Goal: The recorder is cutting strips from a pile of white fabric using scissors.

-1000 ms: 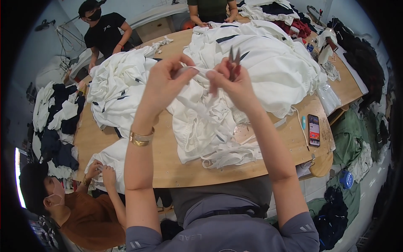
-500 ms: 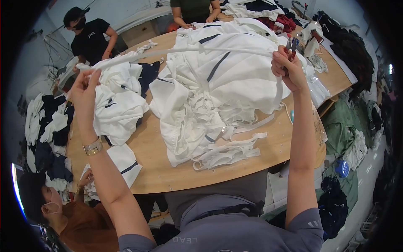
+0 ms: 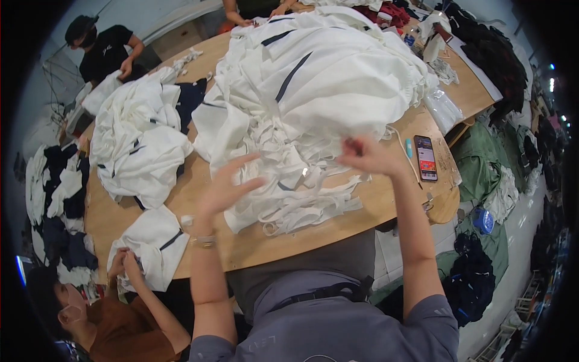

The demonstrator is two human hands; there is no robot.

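Above a tangle of white fabric strips (image 3: 289, 145) my left hand (image 3: 232, 184) is held with thumb and fingers apart, nothing between them. My right hand (image 3: 371, 157), smeared by motion, is closed around small red-handled snips (image 3: 353, 146) over the right side of the tangle. Nearer the table's front edge lies a looser bunch of white strips (image 3: 313, 212). Behind the strips spreads a big heap of white cloth (image 3: 356, 78) with dark navy stripes. Whether a strip still hangs from my right hand is too blurred to tell.
A phone (image 3: 426, 158), a teal item (image 3: 409, 148) and a plastic bag (image 3: 443, 110) lie on the right of the wooden table (image 3: 253, 250). At left is another white cloth pile (image 3: 136, 136). Co-workers handle cloth at the far side, far left and near left.
Both hands have come down and closer together from a raised, wide position. The long white strip stretched between them is no longer there. The phone, hidden before, now shows.
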